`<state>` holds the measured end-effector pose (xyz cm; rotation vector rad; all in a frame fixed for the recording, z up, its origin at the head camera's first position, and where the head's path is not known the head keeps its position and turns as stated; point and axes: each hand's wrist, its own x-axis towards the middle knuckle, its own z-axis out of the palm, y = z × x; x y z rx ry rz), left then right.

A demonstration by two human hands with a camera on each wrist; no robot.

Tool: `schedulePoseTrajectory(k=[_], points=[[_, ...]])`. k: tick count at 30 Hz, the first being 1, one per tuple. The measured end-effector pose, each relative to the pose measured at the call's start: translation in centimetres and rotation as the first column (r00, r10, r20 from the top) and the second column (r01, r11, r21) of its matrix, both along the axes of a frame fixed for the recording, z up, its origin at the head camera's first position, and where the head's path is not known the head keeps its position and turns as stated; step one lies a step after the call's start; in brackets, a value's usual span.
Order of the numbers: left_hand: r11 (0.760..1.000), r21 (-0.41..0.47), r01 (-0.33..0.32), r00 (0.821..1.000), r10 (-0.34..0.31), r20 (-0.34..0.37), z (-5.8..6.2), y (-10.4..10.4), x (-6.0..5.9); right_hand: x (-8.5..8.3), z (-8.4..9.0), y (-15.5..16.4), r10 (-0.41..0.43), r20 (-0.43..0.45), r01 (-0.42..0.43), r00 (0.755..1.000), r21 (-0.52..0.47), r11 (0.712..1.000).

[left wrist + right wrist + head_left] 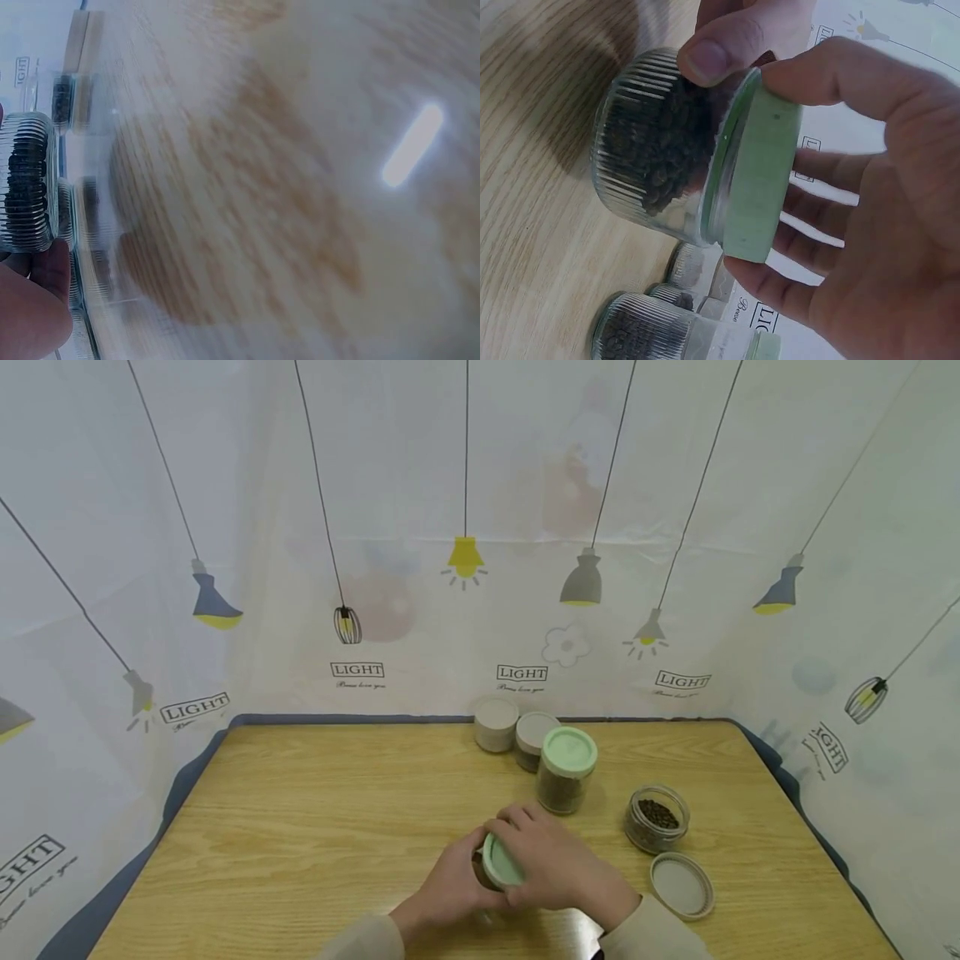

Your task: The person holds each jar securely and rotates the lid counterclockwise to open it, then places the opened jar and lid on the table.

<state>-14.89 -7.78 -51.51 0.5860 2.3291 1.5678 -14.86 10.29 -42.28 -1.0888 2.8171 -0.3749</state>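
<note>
Both hands hold a ribbed glass jar (652,150) of dark beans, tilted above the wooden table near the front. My left hand (450,885) grips the glass body, its thumb across the jar's side in the right wrist view. Around the rim of the pale green lid (501,864) curl the fingers and thumb of my right hand (558,864). The lid sits on the jar's mouth, with a thin band showing along its edge in the right wrist view. At the left edge of the left wrist view, the jar's ribbed side (30,180) appears above the left fingers.
Behind the hands stands a taller jar with a green lid (568,752). Two grey-white-lidded jars, one paler (496,727) and one darker (536,739), stand farther back. To the right are an uncovered jar of beans (656,818) and a loose grey lid (682,885) on the table (315,827).
</note>
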Motion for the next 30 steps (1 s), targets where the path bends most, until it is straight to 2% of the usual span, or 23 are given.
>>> schedulePoseTrajectory(k=[4,8,11,16,21,30], points=[[1.0,-0.024,0.0,1.0,0.0,-0.004,0.0,-0.1,-0.1,0.2,0.0,0.0,-0.008,0.044,0.01,0.999,-0.034,0.999],[1.0,-0.026,0.001,1.0,-0.002,-0.021,0.1,-0.1,-0.2,0.4,-0.1,-0.3,-0.124,0.042,0.125,0.991,-0.026,0.992],[1.0,-0.013,0.002,1.0,-0.002,-0.019,0.2,0.0,-0.2,0.6,-0.2,-0.5,-0.222,0.008,0.222,0.975,0.019,0.975],[1.0,-0.001,-0.002,1.0,0.002,-0.027,0.1,0.0,-0.1,1.0,-0.2,-0.7,-0.31,0.009,0.309,0.951,0.064,0.949],[1.0,0.006,0.004,1.0,-0.004,-0.023,0.1,0.0,-0.1,1.0,-0.3,-0.8,-0.292,0.025,0.289,0.956,0.072,0.955],[1.0,0.007,0.009,1.0,-0.009,0.011,0.0,0.0,0.0,0.6,0.1,-0.3,-0.139,0.02,0.139,0.99,0.024,0.99]])
